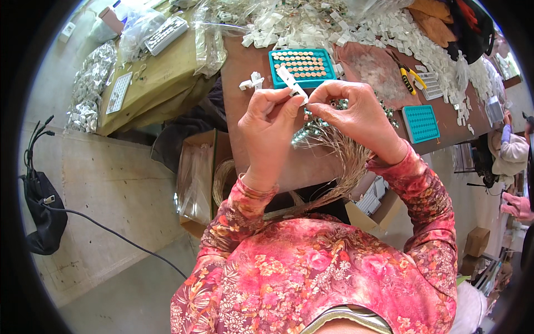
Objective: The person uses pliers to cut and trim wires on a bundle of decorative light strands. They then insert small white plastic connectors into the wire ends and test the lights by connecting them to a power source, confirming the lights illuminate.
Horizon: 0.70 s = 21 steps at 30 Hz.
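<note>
My left hand (270, 119) pinches a narrow white plastic housing (288, 79) between thumb and fingertips, above the near side of the table. At the housing's lower end, the thumb and index finger of my right hand (359, 111) are closed together. Whatever they grip is too small to make out. Just behind the hands sits a teal tray (332, 68) with rows of round copper-coloured discs. A few white plastic pieces (253, 82) lie left of that tray. Beneath my right hand are a bundle of thin wires (347, 146) and small shiny metal parts (307, 132).
White plastic pieces (311, 28) are heaped across the back. To the right lie yellow-handled pliers (408, 80), a second teal tray (421, 123) and a reddish cloth (370, 69). Cardboard boxes (214, 167) stand below the table edge. A cable (122, 234) crosses the floor; another person (509, 147) is far right.
</note>
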Tool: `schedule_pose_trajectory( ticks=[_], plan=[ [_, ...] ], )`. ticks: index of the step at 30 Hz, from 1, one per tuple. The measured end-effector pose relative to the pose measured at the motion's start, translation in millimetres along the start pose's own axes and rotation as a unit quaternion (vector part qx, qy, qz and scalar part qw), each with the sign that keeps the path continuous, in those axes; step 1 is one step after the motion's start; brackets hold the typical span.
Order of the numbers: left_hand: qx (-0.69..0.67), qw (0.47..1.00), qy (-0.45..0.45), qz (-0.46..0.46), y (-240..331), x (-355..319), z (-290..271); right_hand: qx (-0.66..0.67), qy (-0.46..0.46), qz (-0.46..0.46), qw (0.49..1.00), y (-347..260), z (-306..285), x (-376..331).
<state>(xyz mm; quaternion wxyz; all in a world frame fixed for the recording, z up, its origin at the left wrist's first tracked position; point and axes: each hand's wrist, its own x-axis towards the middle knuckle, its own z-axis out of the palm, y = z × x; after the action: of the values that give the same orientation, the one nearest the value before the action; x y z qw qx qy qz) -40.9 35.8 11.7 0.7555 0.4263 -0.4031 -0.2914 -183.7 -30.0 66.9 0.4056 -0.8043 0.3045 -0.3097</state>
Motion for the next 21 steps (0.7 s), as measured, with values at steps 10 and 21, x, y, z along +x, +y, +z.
schedule_pose_trajectory(
  ticks=[10, 21],
  plan=[
    [0.048, 0.998, -0.048, -0.011, 0.4, -0.4, -8.3, -0.114, 0.047, -0.053, 0.991, -1.8, 2.1, -0.1],
    [0.014, 0.998, -0.05, -0.042, 3.2, -1.9, -4.1, -0.081, 0.033, -0.04, 0.995, -2.5, -0.4, -6.1]
  ],
)
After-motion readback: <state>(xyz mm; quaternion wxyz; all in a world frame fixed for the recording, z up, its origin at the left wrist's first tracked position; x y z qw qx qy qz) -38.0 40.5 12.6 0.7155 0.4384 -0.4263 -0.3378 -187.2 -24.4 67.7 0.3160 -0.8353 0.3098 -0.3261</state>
